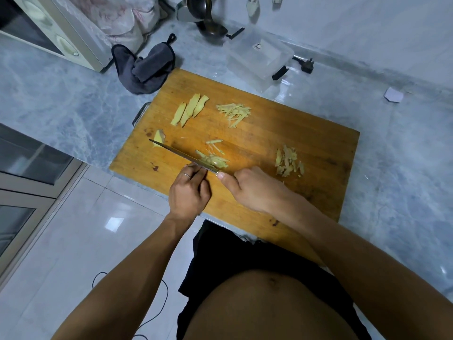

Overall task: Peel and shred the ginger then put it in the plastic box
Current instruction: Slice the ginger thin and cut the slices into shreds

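Shredding in hand, frame centre: knife [181,154] gripped by right hand [255,190]; ginger slices [213,161] pinned under left hand [188,192] fingertips. Next req'd: remaining slices [190,110] cut, shreds moved to plastic box [259,56].

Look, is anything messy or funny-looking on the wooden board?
Nothing is spilled or broken. The wooden cutting board sits crooked, one corner overhanging the marble counter's edge, and has small dark reddish stains. The clear plastic box looks empty.

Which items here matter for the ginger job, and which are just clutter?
Job: knife, ginger slices, shredded ginger, peel scraps, cutting board, plastic box, both hands.
Lying about: grey cloth, ladle, plug, paper scrap.
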{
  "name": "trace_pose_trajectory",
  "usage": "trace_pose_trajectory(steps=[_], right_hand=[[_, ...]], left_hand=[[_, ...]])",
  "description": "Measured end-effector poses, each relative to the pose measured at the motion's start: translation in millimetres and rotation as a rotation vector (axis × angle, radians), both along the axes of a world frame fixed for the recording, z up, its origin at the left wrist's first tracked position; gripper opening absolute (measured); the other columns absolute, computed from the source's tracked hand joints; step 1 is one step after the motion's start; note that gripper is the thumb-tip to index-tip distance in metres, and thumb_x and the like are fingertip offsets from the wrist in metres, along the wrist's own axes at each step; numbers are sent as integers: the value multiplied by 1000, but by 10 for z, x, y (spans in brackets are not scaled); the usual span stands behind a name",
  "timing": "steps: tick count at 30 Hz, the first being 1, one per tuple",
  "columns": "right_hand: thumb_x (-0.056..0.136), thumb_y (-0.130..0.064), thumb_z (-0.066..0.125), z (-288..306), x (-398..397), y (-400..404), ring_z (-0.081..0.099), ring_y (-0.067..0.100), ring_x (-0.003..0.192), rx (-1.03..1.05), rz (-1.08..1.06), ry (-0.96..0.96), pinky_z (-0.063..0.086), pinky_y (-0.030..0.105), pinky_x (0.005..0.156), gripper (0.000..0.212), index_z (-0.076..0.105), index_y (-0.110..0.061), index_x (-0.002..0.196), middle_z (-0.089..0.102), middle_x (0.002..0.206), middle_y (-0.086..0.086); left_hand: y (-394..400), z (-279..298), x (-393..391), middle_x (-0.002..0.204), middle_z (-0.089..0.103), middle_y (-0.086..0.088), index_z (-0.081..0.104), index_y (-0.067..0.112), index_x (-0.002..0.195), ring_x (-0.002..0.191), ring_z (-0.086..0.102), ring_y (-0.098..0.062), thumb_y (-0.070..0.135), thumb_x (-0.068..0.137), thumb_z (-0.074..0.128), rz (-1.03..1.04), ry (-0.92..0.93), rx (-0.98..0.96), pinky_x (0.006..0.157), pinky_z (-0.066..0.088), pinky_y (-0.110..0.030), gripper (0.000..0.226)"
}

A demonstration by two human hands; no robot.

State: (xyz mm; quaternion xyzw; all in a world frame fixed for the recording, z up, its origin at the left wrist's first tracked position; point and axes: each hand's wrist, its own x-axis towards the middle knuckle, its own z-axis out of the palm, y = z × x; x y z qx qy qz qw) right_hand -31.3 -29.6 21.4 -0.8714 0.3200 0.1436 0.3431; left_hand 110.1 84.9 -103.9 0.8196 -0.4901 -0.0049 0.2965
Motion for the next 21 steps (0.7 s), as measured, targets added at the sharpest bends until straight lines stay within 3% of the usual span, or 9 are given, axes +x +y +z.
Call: trace_pose_trajectory(steps=[9, 13, 18, 21], right_hand=[[103, -59, 24, -80, 78, 47, 49, 29, 64, -29, 25, 16, 28, 31, 49, 57, 41, -19, 66, 49, 75, 10], [103, -58, 25, -111, 55, 95, 44, 28, 65, -41, 30, 8, 25, 33, 49, 52, 35, -24, 65, 43, 71, 5], [103, -59, 24, -72, 45, 16, 56, 32, 71, -1, -13, -16, 41, 37, 58, 64, 53, -10, 74, 55, 77, 11], [103, -59, 24, -53, 2, 10, 52, 29, 67, -10, 3, -26, 38, 35, 58, 62, 47, -14, 66, 52, 73, 11]], left_hand=[[-3, 65, -37, 80, 61, -12, 70, 6, 75, 72, 53, -26, 15, 83, 47, 46, -31, -14, 56, 29, -22, 26], [9, 64, -45, 77, 59, -15, 67, 4, 69, 64, 55, -32, 16, 82, 45, 70, -23, 11, 50, 37, -24, 28], [5, 30, -17, 97, 67, -12, 75, 5, 93, 88, 66, -31, 15, 84, 46, 32, 10, 1, 59, 48, -27, 33], [14, 8, 0, 99, 68, -12, 75, 4, 95, 90, 66, -32, 15, 84, 47, 23, 21, 6, 60, 49, -29, 33]])
